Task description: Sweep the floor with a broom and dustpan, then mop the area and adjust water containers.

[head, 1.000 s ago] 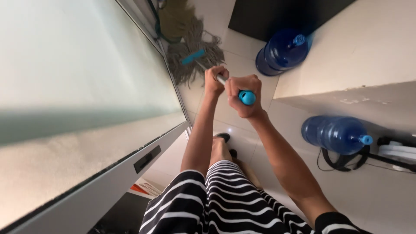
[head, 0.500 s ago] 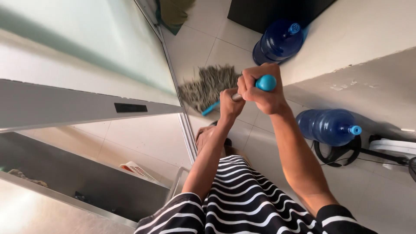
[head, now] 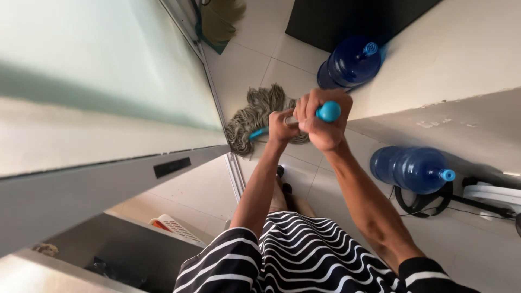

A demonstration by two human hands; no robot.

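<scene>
Below both hands (head: 309,122), mop (head: 255,116) on tiles.

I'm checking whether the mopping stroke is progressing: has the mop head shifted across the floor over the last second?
Yes. The mop head has come back from beside the dark cabinet, past the upper blue water bottle, toward the person's feet.

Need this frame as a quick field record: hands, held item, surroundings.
left hand: gripping mop handle lower down
right hand: closed over blue handle end
mop head: grey strings on tiled floor, beside the sliding door track
water bottles: two blue, one near the dark cabinet, one lying by the wall
broom: far end of floor
</scene>
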